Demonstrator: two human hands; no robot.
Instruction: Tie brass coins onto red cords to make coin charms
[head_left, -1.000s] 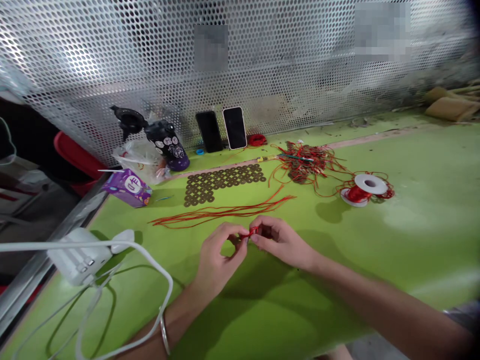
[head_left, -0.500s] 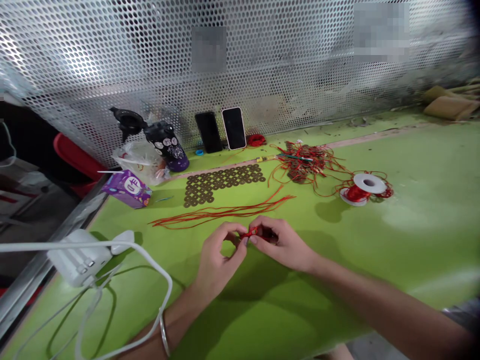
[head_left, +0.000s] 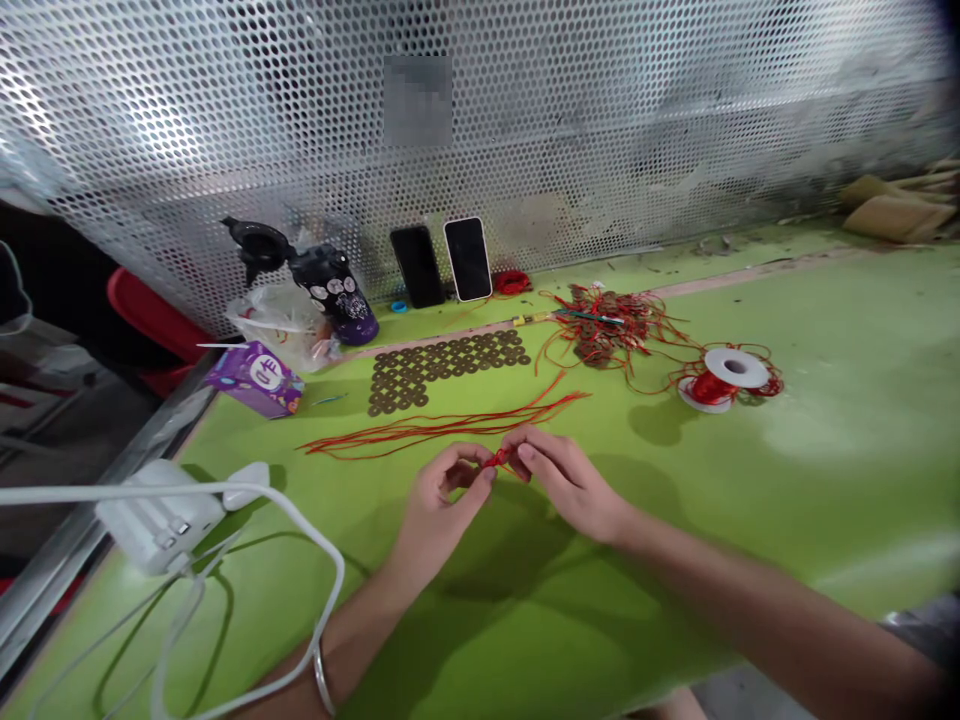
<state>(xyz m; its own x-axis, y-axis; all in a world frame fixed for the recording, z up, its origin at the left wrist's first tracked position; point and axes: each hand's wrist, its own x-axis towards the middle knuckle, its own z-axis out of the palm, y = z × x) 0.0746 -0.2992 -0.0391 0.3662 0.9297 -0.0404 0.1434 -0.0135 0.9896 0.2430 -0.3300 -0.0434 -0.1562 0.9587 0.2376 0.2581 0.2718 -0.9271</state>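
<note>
Between the fingertips of my left hand (head_left: 446,495) is a small knotted piece of red cord (head_left: 498,458), pinched by thumb and index finger. My right hand (head_left: 566,480) grips the same cord from the right, its fingers bent together. Just beyond my hands, several loose red cords (head_left: 442,428) lie side by side on the green table (head_left: 750,500). Behind them, round bronze-coloured coins (head_left: 450,358) with holes are laid out in rows. A tangled pile of coins with red cords (head_left: 615,322) lies farther right.
A spool of red cord (head_left: 724,380) stands at the right. On the left are a white charger (head_left: 161,515) with cables, a purple carton (head_left: 259,380) and a dark bottle (head_left: 336,292). Two phones (head_left: 469,258) lean on the perforated metal wall (head_left: 600,130).
My right fingers have shifted slightly up on the red cord, and their grip looks changed. The knotted part now shows more between my hands. My left hand has barely moved.
</note>
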